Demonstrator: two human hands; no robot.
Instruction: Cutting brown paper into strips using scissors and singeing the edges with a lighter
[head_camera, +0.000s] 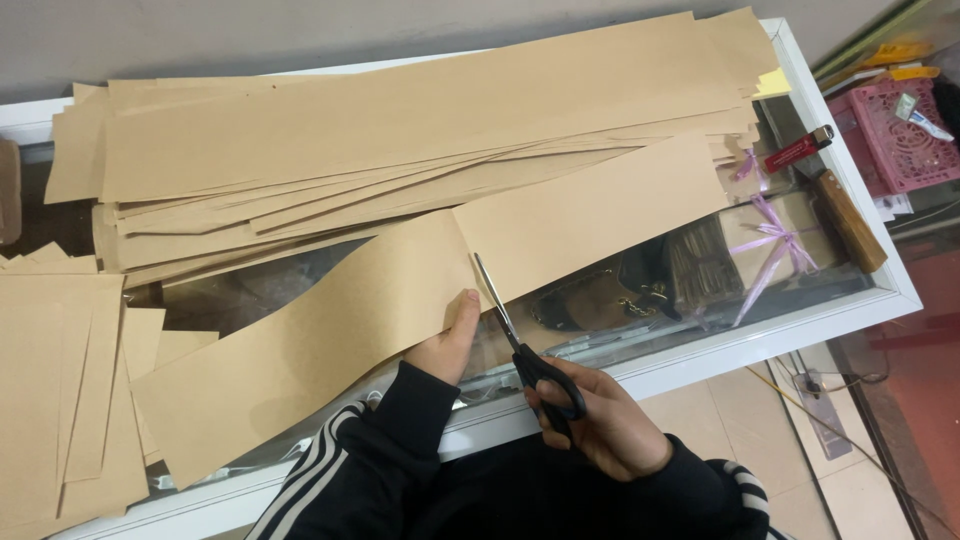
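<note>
Head view: a long strip of brown paper (400, 300) is being cut across with black-handled scissors (520, 350).

The strip is laid slanting over the glass-topped surface (850, 290), its far end resting against the big stack of uncut strips (400, 140). It is pinched at its near edge by the left hand (445, 345), thumb on top just beside the cut line, apparently so that the paper is kept flat and taut where the blades meet it. The scissors are gripped by the right hand (600, 420), fingers curled through the loops, blades partly parted and already entered into the strip from the near edge. Shorter cut pieces (60, 390) are piled at the left, kept apart from the uncut stack. A wooden-handled knife (848, 222) and a red lighter (797, 150) are left at the right.
</note>
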